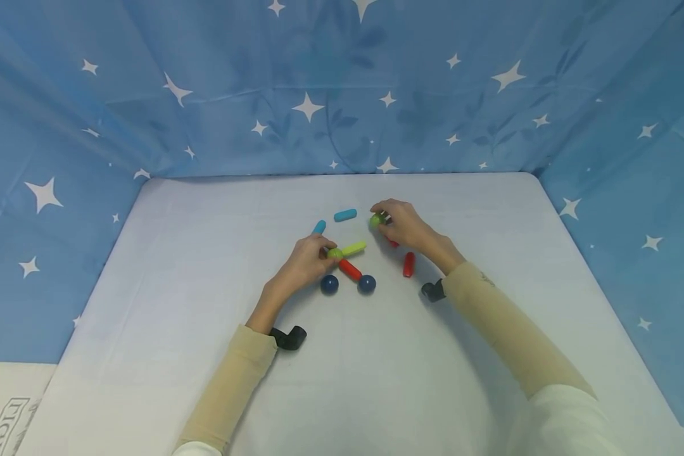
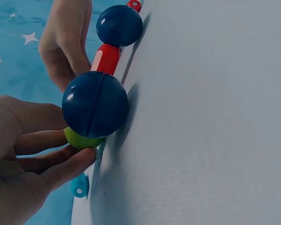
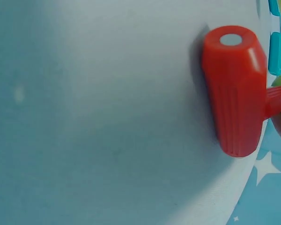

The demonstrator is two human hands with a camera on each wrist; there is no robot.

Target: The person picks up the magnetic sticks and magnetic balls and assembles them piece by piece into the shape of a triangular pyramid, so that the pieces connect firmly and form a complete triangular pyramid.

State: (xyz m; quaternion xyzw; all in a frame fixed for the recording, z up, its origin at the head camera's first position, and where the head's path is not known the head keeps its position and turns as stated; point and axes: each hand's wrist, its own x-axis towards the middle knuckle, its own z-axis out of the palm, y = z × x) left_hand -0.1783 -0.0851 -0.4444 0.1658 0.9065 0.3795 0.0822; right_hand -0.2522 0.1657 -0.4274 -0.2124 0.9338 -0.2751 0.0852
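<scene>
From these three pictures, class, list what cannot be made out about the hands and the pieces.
- Head view: right hand covers most of the green ball.
- Right wrist view: red stick hides the hand.
- Left wrist view: blue ball hides most of the green ball.

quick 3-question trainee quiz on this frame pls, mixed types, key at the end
1. True or false: the left hand grips a green ball joined to a yellow-green rod.
2. How many dark blue balls lie on the table? A) one B) two C) four
3. What does the right hand hold at its fingertips?

Key: 1 true. 2 B: one loose, one at the end of a red rod. 3 a second green ball.
</scene>
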